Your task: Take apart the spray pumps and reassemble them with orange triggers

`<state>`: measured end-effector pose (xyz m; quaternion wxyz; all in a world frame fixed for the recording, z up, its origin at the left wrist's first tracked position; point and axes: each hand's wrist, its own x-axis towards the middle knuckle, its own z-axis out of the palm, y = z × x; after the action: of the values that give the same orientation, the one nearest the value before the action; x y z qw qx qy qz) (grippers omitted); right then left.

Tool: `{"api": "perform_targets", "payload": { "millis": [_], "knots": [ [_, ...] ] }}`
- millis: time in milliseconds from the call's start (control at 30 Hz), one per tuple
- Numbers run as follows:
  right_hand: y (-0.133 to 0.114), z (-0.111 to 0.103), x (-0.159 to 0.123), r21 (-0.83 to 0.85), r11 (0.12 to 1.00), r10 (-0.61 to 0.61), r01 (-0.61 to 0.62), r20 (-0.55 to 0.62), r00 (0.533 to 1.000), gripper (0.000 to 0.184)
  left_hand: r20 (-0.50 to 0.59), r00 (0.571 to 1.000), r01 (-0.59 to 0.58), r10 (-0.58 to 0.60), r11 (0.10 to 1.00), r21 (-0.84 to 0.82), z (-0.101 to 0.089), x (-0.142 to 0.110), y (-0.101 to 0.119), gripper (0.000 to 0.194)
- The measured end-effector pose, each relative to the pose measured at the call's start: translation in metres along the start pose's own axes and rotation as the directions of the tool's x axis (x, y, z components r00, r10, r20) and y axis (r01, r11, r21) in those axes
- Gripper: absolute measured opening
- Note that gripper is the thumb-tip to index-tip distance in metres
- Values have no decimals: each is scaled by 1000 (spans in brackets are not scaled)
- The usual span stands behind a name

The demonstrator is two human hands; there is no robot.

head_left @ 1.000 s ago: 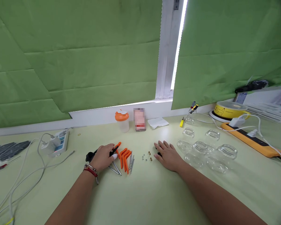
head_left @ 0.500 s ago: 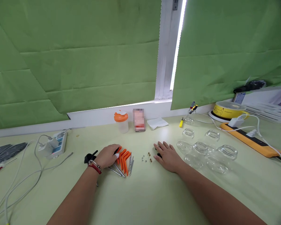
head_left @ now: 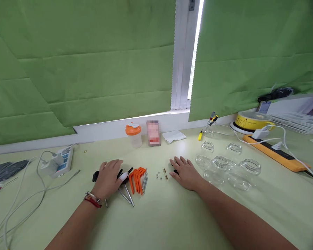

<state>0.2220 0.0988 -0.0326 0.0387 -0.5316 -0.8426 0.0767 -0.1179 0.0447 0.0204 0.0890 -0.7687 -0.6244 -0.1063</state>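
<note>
My left hand [head_left: 109, 177] lies palm down over several black-handled metal rods [head_left: 129, 195], with thumb and fingers apart and a white wrap on the thumb. Its palm hides part of the black pieces. Close to its right stand bent orange brackets [head_left: 138, 180] in a row, followed by thin metal screws or pins [head_left: 145, 181]. My right hand [head_left: 184, 173] rests flat on the table with fingers spread, covering most of a small black object [head_left: 175, 171]. Small silver and brass-coloured nuts [head_left: 165, 174] are scattered between the hands.
Several clear glass jars [head_left: 220, 162] stand right of my right hand. Behind are an orange-lidded cup [head_left: 134, 134], a pinkish box [head_left: 153, 133], white tissue [head_left: 174, 136] and a yellow-handled tool [head_left: 200, 135]. Power strips lie left [head_left: 65, 161] and right [head_left: 276, 152], trailing cables.
My left hand has moved left, off the orange brackets and over the black pieces; the rods there have shifted slightly towards me. My right hand stays in place. The view has moved slightly.
</note>
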Motion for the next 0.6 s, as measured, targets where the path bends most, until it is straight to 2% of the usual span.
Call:
{"api": "perform_targets", "payload": {
  "millis": [100,233,400,600],
  "knots": [
    [0,-1,0,2,1000,2,-2,8,1000,65,-58,995,90,-85,991,95,1,-18,-24,58],
    [-1,-4,-1,11,1000,0,0,17,1000,65,-30,991,135,-133,988,74,15,-34,-44,65],
    [1,-6,-3,26,1000,-3,2,24,1000,65,0,997,77,-77,997,-20,30,-28,-32,66],
    [3,-7,-3,42,999,-13,13,17,1000,65,-14,1000,20,-21,998,-64,31,-18,-13,58]
  ]
}}
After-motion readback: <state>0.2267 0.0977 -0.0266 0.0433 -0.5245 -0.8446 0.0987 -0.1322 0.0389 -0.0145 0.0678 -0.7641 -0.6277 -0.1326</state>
